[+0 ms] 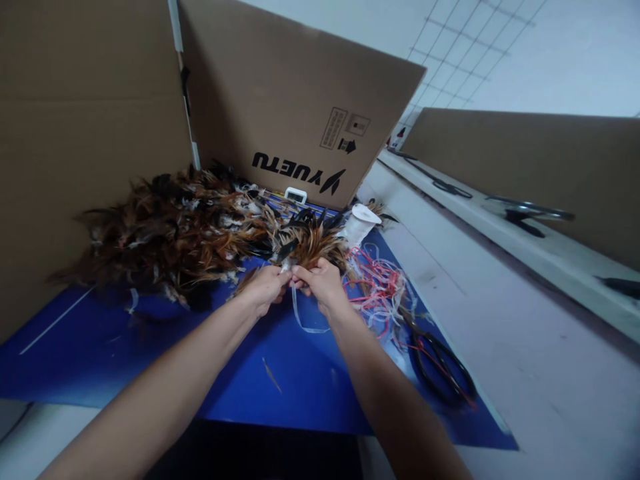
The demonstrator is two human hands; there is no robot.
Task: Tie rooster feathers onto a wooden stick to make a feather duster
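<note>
My left hand [267,288] is closed in a pinch at the pale base of a brown-and-black feather [286,251]. Right beside it, my right hand [321,285] pinches a thin translucent white ribbon [296,308], which hangs in a loop down to the blue mat. The fingertips of both hands meet, so the exact point of their grip is partly hidden. Just beyond them lies a tuft of tan and dark feathers [317,241]. A large heap of reddish-brown and black feathers [170,233] spreads to the left.
A white ribbon spool [359,225] stands behind my right hand. Tangled red and white strings [380,287] and black-handled scissors [440,367] lie to the right on the blue mat [295,380]. Behind rise a cardboard panel [280,87] and a small white digital device [295,195].
</note>
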